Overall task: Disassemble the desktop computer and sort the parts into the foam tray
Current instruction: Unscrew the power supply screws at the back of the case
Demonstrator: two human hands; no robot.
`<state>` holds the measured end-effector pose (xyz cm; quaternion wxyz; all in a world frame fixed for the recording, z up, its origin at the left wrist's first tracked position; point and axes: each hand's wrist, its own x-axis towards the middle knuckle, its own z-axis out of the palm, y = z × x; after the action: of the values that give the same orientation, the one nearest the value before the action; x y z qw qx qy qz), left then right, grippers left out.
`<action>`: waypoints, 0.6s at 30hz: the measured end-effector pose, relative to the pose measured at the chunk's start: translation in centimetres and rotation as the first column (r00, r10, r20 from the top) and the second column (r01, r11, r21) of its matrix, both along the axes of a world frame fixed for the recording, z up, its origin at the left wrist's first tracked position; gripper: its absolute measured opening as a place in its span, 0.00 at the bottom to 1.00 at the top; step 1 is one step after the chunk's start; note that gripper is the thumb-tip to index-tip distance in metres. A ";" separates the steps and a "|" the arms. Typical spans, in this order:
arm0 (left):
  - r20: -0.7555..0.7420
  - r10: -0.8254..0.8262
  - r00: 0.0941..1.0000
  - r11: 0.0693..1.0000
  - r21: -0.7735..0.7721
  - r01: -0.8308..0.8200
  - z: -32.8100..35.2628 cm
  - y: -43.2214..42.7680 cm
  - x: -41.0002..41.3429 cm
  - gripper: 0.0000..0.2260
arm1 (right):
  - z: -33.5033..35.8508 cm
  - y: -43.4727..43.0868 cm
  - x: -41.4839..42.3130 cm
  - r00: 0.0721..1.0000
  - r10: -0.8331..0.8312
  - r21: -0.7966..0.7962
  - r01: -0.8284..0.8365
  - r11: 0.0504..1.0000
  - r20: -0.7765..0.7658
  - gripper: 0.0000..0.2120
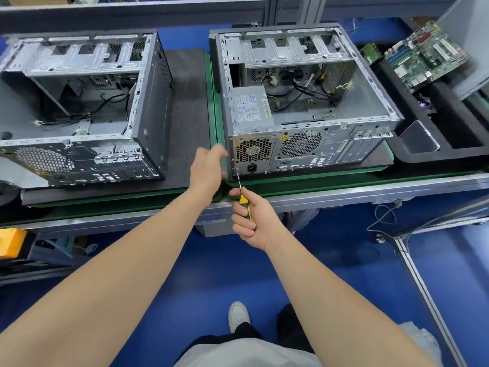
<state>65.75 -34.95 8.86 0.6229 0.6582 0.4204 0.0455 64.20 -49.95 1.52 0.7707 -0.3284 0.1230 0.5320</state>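
Observation:
An open desktop case lies on its side on the green mat, its rear panel facing me. A grey power supply sits inside at the near left corner. My right hand grips a yellow-and-black screwdriver, whose tip touches a screw at the rear panel's lower left corner. My left hand rests against the case's near left edge, fingers curled, nothing visibly in it. A black foam tray at the right holds a green motherboard and a metal plate.
A second open, stripped case lies on a dark mat at the left. Loose cables lie inside both cases. An aluminium bench rail runs along the front. An orange object sits low at the left. Blue floor lies below.

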 end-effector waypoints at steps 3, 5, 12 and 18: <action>0.281 -0.001 0.960 1.000 -0.015 0.006 2.2 0.3 0.7 0.28 | 0.2 -0.2 0.2 1.000 -0.008 -0.007 0.008 1.000 -0.017 0.15; 0.251 -0.085 0.964 0.994 -0.040 0.098 3.2 -0.3 2.3 0.38 | 0.5 -0.2 0.2 1.000 -0.003 -0.015 0.002 1.000 -0.026 0.15; 0.255 -0.082 0.964 0.984 -0.133 0.119 3.0 -0.9 3.2 0.38 | 1.3 0.0 0.1 0.998 -0.004 -0.018 0.003 1.000 -0.055 0.16; 0.265 -0.081 0.961 0.982 -0.147 0.123 3.7 -0.2 3.1 0.29 | 1.7 0.1 0.2 0.993 -0.011 0.003 0.012 1.000 -0.118 0.17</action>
<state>68.81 -35.13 12.54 0.7250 0.6148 0.3037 0.0641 64.37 -49.87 3.20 0.7657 -0.2946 0.1692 0.5462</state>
